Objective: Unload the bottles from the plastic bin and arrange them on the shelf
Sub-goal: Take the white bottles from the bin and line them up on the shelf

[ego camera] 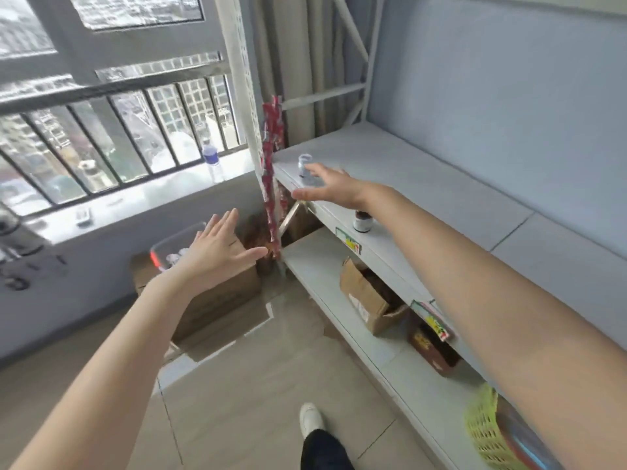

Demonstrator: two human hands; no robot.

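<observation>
Upright near the left end of the upper shelf (424,178): a small bottle (304,164) with a pale cap and a blue-and-white label. Further along the same board, close to its front edge and also upright, a dark bottle (362,221) with a white label, partly hidden under the right forearm (441,252). Just beside the small bottle, the right hand (330,186) — fingers straight and spread, palm down, holding nothing; too blurred to tell whether the fingertips touch the bottle. Down to the left, on top of a cardboard box (220,296) on the floor (254,385), the clear plastic bin (163,245) with a red latch, and inside it several white-capped bottles (176,257). Above the bin, the left hand (217,252) — flat, fingers straight and slightly fanned, thumb out, gripping nothing, covering much of the bin from view. On the lower shelf board (315,262), an open carton (368,296), then a brown box (431,347), then a yellow-green basket (488,432) toward the near end. Around the shelf's left upright, a red patterned wrapping (271,157). On the windowsill (152,195) behind, a clear water bottle (211,157) with a blue label. At the bottom, on the tiles, a white shoe (310,418) and a dark trouser leg (322,449).
</observation>
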